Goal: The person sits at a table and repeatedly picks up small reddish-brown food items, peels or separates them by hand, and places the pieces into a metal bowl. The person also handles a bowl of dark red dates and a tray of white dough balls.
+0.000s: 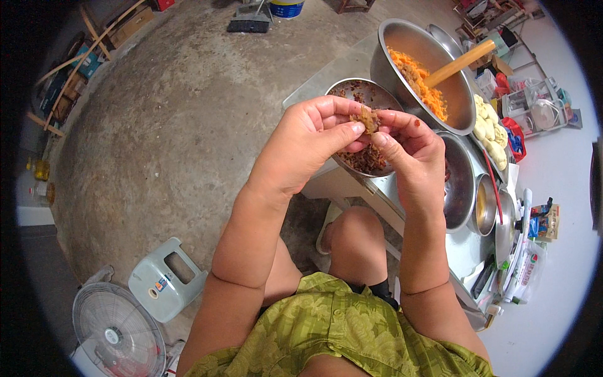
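A small translucent brownish piece of food (367, 120) is pinched between the fingertips of my left hand (311, 141) and my right hand (414, 151). Both hands are raised over a metal bowl (351, 81) with dark reddish chopped bits (366, 161) in it, which my fingers partly cover. A red speck sticks to a right finger. Behind my right hand stands a larger, deep metal bowl (386, 35), holding shredded orange food (435, 104), a brown clump and a wooden stick (459, 63).
Pale dough pieces (490, 127), another metal bowl (464, 188) and a small pot (481, 207) crowd the table (301, 96) on the right. A plastic stool (165, 282) and an electric fan (118, 330) stand at lower left. A broom (248, 24) lies farther off.
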The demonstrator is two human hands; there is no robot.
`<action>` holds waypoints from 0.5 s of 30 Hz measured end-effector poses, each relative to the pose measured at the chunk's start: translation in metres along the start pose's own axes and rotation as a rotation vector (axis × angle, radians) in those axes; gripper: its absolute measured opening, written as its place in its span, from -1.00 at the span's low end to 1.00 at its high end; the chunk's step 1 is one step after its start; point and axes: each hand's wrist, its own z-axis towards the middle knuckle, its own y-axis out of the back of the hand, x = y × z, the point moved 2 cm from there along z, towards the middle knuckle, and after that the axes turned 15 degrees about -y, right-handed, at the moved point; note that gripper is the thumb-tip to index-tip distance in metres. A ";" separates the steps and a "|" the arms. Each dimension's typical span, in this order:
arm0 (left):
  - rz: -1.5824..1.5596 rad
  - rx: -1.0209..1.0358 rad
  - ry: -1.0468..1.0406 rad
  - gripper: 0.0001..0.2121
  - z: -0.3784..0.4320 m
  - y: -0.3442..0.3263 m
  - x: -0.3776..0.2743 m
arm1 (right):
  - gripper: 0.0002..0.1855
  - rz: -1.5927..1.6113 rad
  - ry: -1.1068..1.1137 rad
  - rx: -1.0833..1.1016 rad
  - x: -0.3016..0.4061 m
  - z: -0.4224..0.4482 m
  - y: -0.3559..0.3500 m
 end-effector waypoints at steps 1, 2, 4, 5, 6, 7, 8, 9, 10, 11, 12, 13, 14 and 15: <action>0.022 0.003 -0.007 -0.76 0.000 0.000 0.001 | -0.72 -0.018 0.003 -0.008 0.001 -0.001 -0.001; 0.034 0.003 -0.012 -0.76 0.000 -0.001 0.001 | -0.74 -0.014 0.008 -0.019 0.001 -0.001 -0.002; 0.058 0.001 -0.024 -0.77 0.000 -0.003 -0.002 | -0.77 -0.004 0.019 -0.037 0.000 -0.002 -0.004; 0.065 0.002 -0.028 -0.77 0.000 -0.003 -0.001 | -0.80 -0.021 0.043 -0.052 -0.001 -0.001 -0.004; 0.072 0.002 -0.033 -0.77 0.000 -0.002 0.000 | -0.82 -0.039 0.067 -0.068 -0.002 -0.001 -0.003; 0.079 0.003 -0.038 -0.77 0.000 -0.002 0.001 | -0.84 -0.057 0.091 -0.083 -0.004 0.000 -0.003; 0.073 -0.003 -0.041 -0.76 0.000 -0.002 0.001 | -0.85 -0.086 0.114 -0.101 -0.005 0.000 -0.003; 0.067 -0.009 -0.044 -0.76 -0.001 -0.002 0.001 | -0.86 -0.116 0.137 -0.118 -0.006 0.001 -0.003; 0.061 -0.015 -0.047 -0.76 -0.001 -0.002 0.001 | -0.87 -0.145 0.160 -0.136 -0.006 0.001 -0.002; 0.061 -0.020 -0.044 -0.75 -0.001 -0.002 0.001 | -0.87 -0.165 0.169 -0.147 -0.007 0.002 -0.002; 0.059 -0.025 -0.040 -0.75 -0.001 -0.003 0.001 | -0.88 -0.185 0.178 -0.159 -0.007 0.002 -0.002; 0.058 -0.029 -0.036 -0.74 -0.001 -0.003 0.001 | -0.88 -0.206 0.186 -0.172 -0.007 0.002 -0.002; 0.054 -0.026 -0.035 -0.74 -0.001 -0.004 0.002 | -0.89 -0.213 0.185 -0.178 -0.007 0.001 -0.002; 0.053 -0.026 -0.037 -0.74 -0.001 -0.003 0.001 | -0.89 -0.218 0.185 -0.180 -0.006 0.001 -0.004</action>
